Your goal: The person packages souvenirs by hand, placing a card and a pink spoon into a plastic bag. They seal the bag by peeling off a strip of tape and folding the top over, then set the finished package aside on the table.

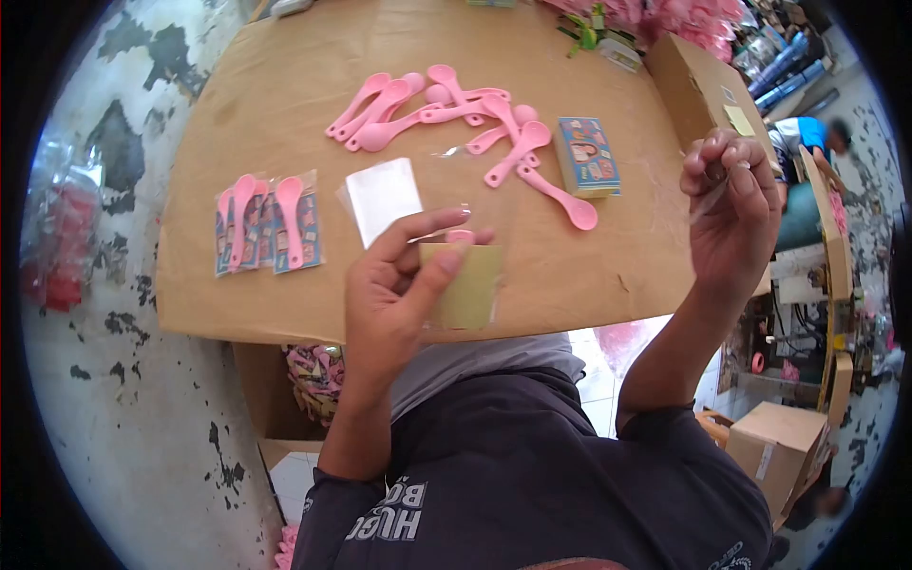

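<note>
My left hand (pixel 394 275) is closed on a small clear packet (pixel 472 293) near the table's front edge. A yellow-green card back shows through it, and the end of a pink spoon (pixel 460 235) peeks over the top. Raised at the right, my right hand (pixel 733 190) has its fingertips pinched together; a thin clear strip seems to hang from them. Several loose pink spoons (pixel 530 142) lie ahead of my hands. Beside them stands a blue printed stack of cards (pixel 589 157). White sheets or sleeves (pixel 385 198) rest just beyond my left hand.
Finished-looking packets with pink spoons (pixel 293 228) lie at the table's left. A cardboard box (pixel 698 90) stands at the right edge, with pink plastic bags (pixel 684 24) behind it. A person (pixel 803 138) is in the right background. Another carton (pixel 774 437) sits lower right.
</note>
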### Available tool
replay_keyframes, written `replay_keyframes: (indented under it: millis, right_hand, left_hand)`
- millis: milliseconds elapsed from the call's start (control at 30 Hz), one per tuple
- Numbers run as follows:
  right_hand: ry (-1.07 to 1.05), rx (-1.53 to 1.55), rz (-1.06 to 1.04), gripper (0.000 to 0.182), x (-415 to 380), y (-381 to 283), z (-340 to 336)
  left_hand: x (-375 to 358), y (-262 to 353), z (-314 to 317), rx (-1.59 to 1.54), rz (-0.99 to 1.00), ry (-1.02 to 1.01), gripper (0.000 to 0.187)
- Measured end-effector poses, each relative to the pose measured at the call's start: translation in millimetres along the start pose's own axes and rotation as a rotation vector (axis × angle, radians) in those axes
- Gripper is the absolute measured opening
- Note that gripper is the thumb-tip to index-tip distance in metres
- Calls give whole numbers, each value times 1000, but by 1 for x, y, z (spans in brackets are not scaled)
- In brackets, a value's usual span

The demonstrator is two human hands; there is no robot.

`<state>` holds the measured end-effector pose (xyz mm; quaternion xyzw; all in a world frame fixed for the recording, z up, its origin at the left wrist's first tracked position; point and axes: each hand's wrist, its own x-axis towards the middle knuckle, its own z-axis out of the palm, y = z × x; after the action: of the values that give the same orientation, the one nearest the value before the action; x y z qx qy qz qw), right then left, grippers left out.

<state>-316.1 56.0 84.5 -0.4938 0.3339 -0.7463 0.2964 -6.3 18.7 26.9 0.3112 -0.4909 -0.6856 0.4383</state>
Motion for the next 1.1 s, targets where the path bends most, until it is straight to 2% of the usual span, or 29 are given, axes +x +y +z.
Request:
replay_keyframes:
  millis: [67,100,167,200,267,300,367,400,433,500,567,633,667,733,767,833,933,1000,1033,1100]
  right_hand:
    - [-403,-42,97,20,16,-3,-50]
    - [-389,-60,90,20,20,5,-74]
    - [31,-1360,249,20,23,21,-114]
    - [42,-1369,247,20,20,17,-108]
    - [382,-1100,115,21,10,15,-78]
    - [386,-1099,127,21,9,15,-68]
    - [225,-1278,-159,20,6,15,-49]
    - [167,-1256,-227,19,7,14,-41]
    - [158,-1240,-222,19,6,19,-43]
    - [46,-999,-285,19,7,29,-49]
    - [35,-919,-243,18,7,29,-45]
    - [122,-1079,113,15,10,24,-39]
    - [117,-1077,112,15,8,27,-42]
    - [70,-1626,-59,18,3,33,-45]
    - [76,-1625,-75,18,2,32,-45]
    - [146,-1266,20,24,-7,24,-21]
    - [-81,-674,197,22,-24,22,13]
    - [-244,-478,262,19,-34,26,34]
    - [-240,-479,260,19,-37,28,42]
    - [-362,-420,310,19,-40,32,55]
  left_hand:
    - [2,-5,-1,-39,40,12,29]
    - [4,-7,-2,-67,82,40,28]
    - [7,-6,0,-112,110,-1,26]
    - [7,-7,0,-144,118,5,26]
    - [10,-11,1,-173,115,12,27]
    - [11,-16,0,-161,116,33,28]
    - [13,-18,0,-133,107,58,28]
    - [15,-17,4,-135,112,42,28]
    - [16,-16,6,-139,118,32,28]
    - [20,-16,9,-83,167,39,27]
    - [21,-15,9,-37,212,35,27]
    - [21,-14,9,-23,215,43,26]
    - [20,-14,9,-24,217,48,26]
    - [20,-15,10,20,190,69,24]
    - [21,-13,11,19,205,67,24]
    - [19,-10,15,74,110,96,23]
    - [24,-11,23,43,146,73,23]
    - [25,-11,26,32,158,60,23]
    - [26,-11,27,22,157,56,23]
    - [27,-9,28,14,161,49,23]
